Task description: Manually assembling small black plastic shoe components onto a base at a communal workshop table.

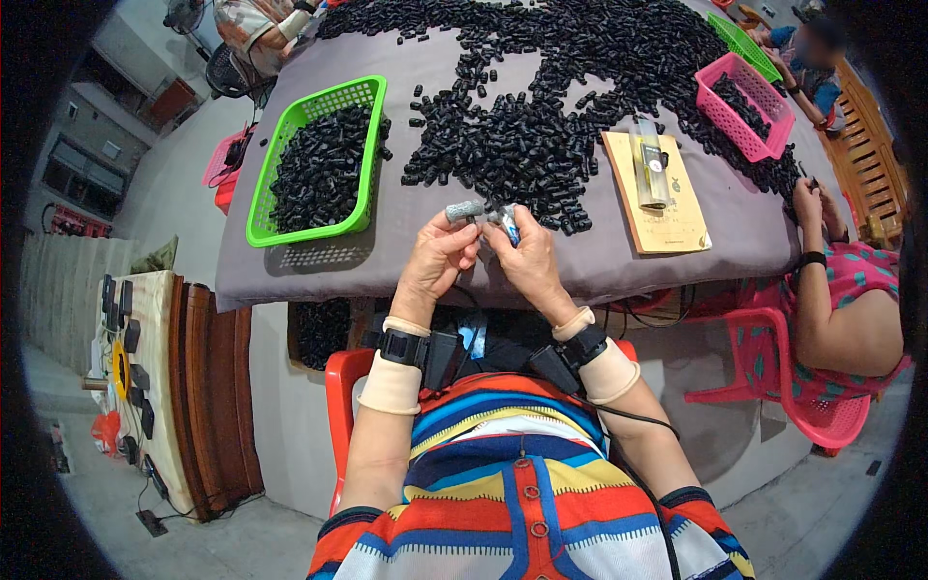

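Note:
My left hand (440,256) is closed in a pinch at the table's near edge, with a small black part (473,220) at its fingertips. Grey wrapping (465,210) covers one of its fingers. Just to the right, nearly touching, my right hand (532,259) is closed around a small blue-and-white item (509,230), whose kind is too small to tell. Beyond both hands spreads a pile of short black cylindrical parts (512,145). A green basket (259,198) full of the same parts stands to the left.
On the grey tablecloth (324,261), right of the pile, a clear tube-like case (651,174) lies on a tan notebook (677,227). Farther right stand a pink basket (773,143) and another green basket (739,41). Co-workers sit at the right (841,309) and far left (256,29).

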